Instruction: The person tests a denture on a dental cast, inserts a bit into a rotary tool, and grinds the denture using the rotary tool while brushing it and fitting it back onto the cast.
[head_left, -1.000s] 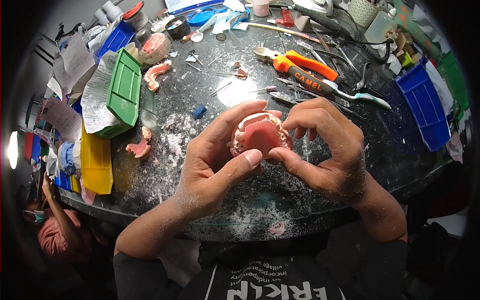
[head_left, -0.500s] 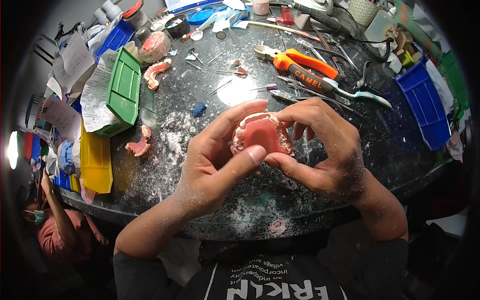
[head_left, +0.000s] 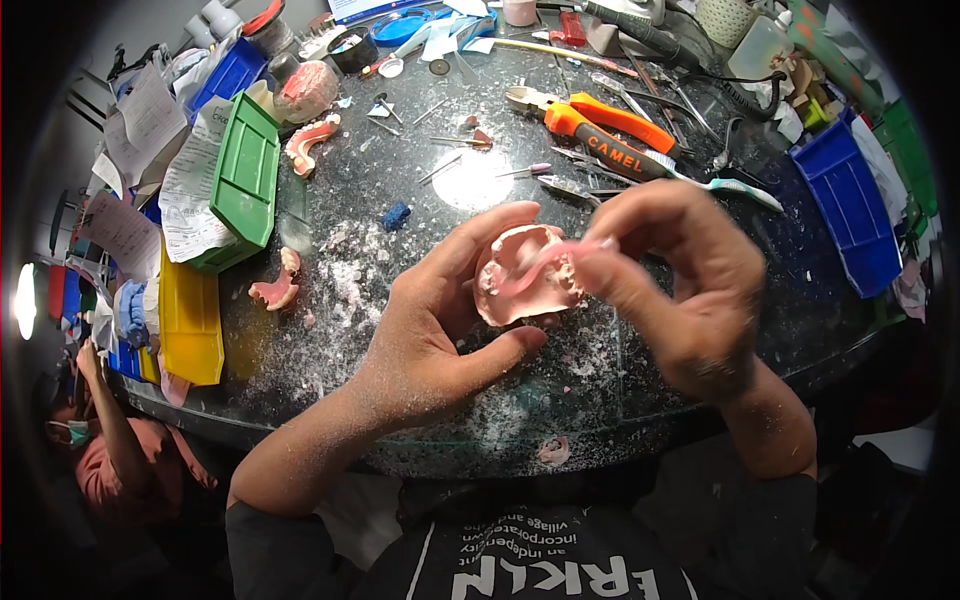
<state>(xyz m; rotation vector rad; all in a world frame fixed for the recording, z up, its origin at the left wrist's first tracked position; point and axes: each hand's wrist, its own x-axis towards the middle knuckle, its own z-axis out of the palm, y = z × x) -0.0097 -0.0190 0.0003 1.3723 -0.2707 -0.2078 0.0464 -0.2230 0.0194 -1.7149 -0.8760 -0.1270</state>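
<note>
The left hand (head_left: 425, 325) supports a pink dental cast (head_left: 545, 298) above the near middle of the tabletop (head_left: 355, 185), fingers clamped around its left side, thumb extended along its near side. The right hand (head_left: 695, 285) has its fingers pinched on the right end of a thin pink denture plate (head_left: 541, 264), positioned over the cast; blur prevents determining whether the two touch. Orange-handled pliers (head_left: 568, 121) lie on the far side of the right hand.
</note>
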